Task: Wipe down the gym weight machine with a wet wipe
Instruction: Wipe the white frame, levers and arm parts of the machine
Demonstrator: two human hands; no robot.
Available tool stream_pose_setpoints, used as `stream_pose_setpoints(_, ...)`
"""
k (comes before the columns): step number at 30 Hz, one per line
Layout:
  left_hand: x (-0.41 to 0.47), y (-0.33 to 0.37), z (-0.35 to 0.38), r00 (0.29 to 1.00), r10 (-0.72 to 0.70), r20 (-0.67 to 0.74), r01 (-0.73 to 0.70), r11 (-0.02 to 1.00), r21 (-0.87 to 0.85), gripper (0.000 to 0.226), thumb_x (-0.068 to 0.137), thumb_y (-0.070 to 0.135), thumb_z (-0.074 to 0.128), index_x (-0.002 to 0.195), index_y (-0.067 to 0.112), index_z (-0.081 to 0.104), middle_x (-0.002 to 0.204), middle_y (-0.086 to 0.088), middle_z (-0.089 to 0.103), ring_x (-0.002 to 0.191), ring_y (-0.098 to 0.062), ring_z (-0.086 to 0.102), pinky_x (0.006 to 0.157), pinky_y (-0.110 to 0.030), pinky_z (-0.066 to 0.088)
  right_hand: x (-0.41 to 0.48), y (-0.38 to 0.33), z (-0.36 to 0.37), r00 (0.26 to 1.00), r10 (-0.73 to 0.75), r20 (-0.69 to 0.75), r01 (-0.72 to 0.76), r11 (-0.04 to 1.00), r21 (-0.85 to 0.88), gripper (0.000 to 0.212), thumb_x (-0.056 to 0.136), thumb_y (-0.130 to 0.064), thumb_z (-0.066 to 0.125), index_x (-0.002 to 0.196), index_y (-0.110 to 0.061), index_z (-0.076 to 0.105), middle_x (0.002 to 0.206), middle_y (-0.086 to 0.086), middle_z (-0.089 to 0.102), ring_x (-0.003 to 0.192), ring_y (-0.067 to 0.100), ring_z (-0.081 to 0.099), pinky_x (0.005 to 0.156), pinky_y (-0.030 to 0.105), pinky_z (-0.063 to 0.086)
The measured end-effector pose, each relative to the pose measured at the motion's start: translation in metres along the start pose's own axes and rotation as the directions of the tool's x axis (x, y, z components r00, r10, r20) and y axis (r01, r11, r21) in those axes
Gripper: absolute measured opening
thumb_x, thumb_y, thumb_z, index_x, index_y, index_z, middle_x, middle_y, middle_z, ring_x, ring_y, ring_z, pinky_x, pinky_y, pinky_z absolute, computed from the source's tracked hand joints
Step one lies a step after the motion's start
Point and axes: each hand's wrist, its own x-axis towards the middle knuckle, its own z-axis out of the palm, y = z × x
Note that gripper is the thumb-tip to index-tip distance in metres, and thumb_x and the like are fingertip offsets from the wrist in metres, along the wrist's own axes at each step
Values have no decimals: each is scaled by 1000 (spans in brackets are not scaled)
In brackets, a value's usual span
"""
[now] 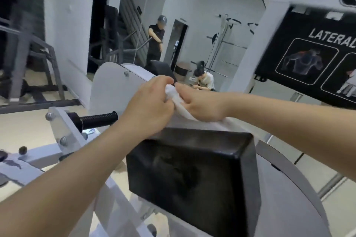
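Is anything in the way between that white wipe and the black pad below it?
Nothing visible. The left hand and right hand both hold the wet wipe just beyond the black pad's top edge, with no object between wipe and pad.

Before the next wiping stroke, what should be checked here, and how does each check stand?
1. Wipe held: ok; left hand and right hand both pinch it.
2. Wipe spread flat: not ok; it is bunched between the hands.
3. Wipe touching pad: cannot tell.
4. Pad face free of objects: ok.
5. Wipe wet: cannot tell.
6. Bystanders clear: ok; standing person and crouching person are far back.
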Motion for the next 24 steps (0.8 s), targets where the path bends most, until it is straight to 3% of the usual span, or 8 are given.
stream_pose_setpoints(4,12,-20,4,995,7,-100,-6,1000,0,48,82,-4,45,125,17,47,117,0,53,97,-15,46,71,-23,34,53,-29,-11,981,-187,53,194,958,-210,20,100,-16,41,115,-11,54,111,1,43,104,19,46,90,33,42)
stream_pose_setpoints(6,18,-27,5,992,-44,-121,48,998,36,64,80,-3,48,139,18,37,133,0,49,111,-19,48,79,-21,34,77,-44,-14,989,-145,31,145,915,-377,36,101,-10,34,135,-4,45,131,13,38,118,33,41,97,40,37)
stream_pose_setpoints(9,23,-37,2,977,-181,-113,186,982,35,88,82,1,48,155,27,7,142,-4,45,121,-25,47,78,-22,31,106,-59,-9,972,-226,-70,150,817,-557,53,99,-23,40,147,-4,29,149,28,24,128,40,38,104,43,33)
stream_pose_setpoints(13,23,-36,-8,970,-227,-90,222,973,-58,85,84,2,46,154,32,10,104,0,57,81,-19,55,55,-23,34,120,-59,-4,964,-244,-108,194,918,-347,56,96,-20,47,146,1,30,151,22,26,138,36,28,115,44,25)
stream_pose_setpoints(16,20,-25,-14,982,-189,-4,188,977,-103,77,85,3,49,152,32,24,88,4,56,62,-9,46,53,-24,38,88,-50,-2,950,-256,-180,229,961,-156,52,97,-9,49,142,10,32,148,27,34,138,37,31,110,32,22)
stream_pose_setpoints(20,7,6,-22,988,-86,129,114,967,-227,42,85,20,49,125,26,60,102,-1,69,91,-16,65,79,-25,54,29,-16,2,975,-215,-59,219,973,67,38,100,-23,45,126,4,52,137,18,45,129,28,41,109,35,31)
stream_pose_setpoints(22,-2,24,-23,991,-33,131,67,964,-259,32,95,16,49,120,26,66,99,14,68,88,-1,63,66,-4,43,-3,-6,2,978,-208,-20,208,968,143,53,102,-42,35,134,-3,50,141,7,47,132,19,41,112,32,29)
stream_pose_setpoints(24,-13,42,-21,992,54,116,-25,971,-238,32,94,12,47,106,28,71,77,25,62,73,13,56,60,0,37,-30,5,2,988,-153,-10,152,963,224,52,100,-48,32,138,-16,49,130,-9,53,123,3,44,111,24,32)
